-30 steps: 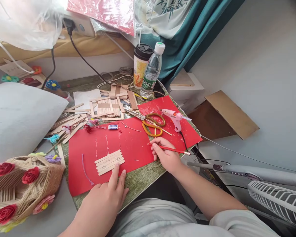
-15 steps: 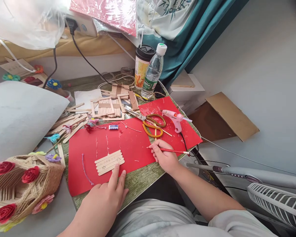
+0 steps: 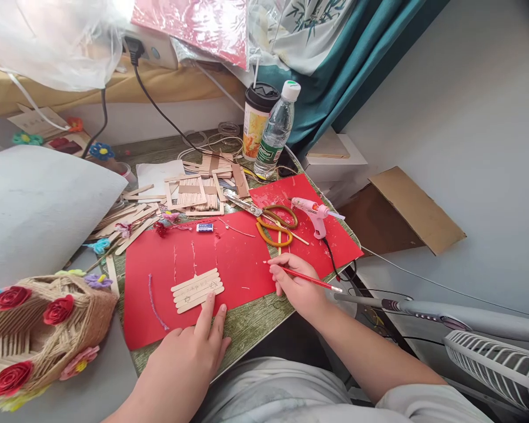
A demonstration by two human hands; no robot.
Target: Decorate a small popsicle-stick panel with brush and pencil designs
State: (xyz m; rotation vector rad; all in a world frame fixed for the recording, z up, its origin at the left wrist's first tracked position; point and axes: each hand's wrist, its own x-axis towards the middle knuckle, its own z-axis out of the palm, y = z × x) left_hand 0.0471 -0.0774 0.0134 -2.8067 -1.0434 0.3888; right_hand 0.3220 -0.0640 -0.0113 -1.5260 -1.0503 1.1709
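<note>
Several craft sticks laid side by side form a small panel (image 3: 198,290) on red paper (image 3: 242,264). Pencil marks, two of them star shapes, show on the panel. My left hand (image 3: 189,346) has its fingers stretched out, and the index fingertip touches the panel's lower right edge. In my right hand (image 3: 297,288) a red pencil (image 3: 306,275) is gripped, its tip pointing left above the red paper, apart from the panel. An eraser (image 3: 204,227) lies at the paper's top edge. Scissors (image 3: 271,220) with brown handles rest to the upper right.
A pink glue gun (image 3: 314,214) lies on a second red sheet. A water bottle (image 3: 273,132) and a lidded cup (image 3: 253,123) stand at the back. Loose craft sticks (image 3: 123,217) are piled behind. A twine-wrapped basket (image 3: 83,311) with flowers sits at left. A fan (image 3: 498,358) is at right.
My right hand has shifted slightly, and the pencil now slopes more steeply, with its eraser end lower. The left hand stays on the panel. The whole view has moved a little.
</note>
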